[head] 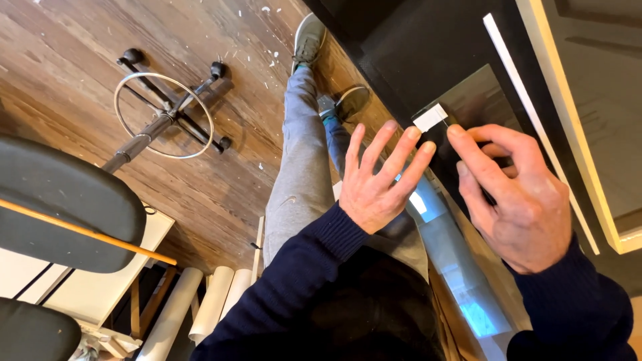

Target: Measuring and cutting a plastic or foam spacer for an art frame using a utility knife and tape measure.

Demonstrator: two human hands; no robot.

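Note:
A shiny, reflective pane point(479, 99) lies on a dark tabletop point(414, 47), and a small white tab point(430, 117) is stuck at its near corner. My left hand point(378, 182) rests flat with fingers spread on the pane's edge, fingertips just short of the tab. My right hand point(520, 200) lies on the pane beside it. Its index and middle fingers stretch toward the tab and the other fingers curl under. Neither hand holds anything that I can see. Both sleeves are dark blue.
My grey-trousered legs point(297, 167) and a grey shoe point(309, 37) stand on a wooden floor. A stool base with a metal ring point(164, 115) and black seat pads point(60, 207) are at the left. White paper rolls point(200, 307) lie below. A thin white strip point(535, 113) crosses the tabletop.

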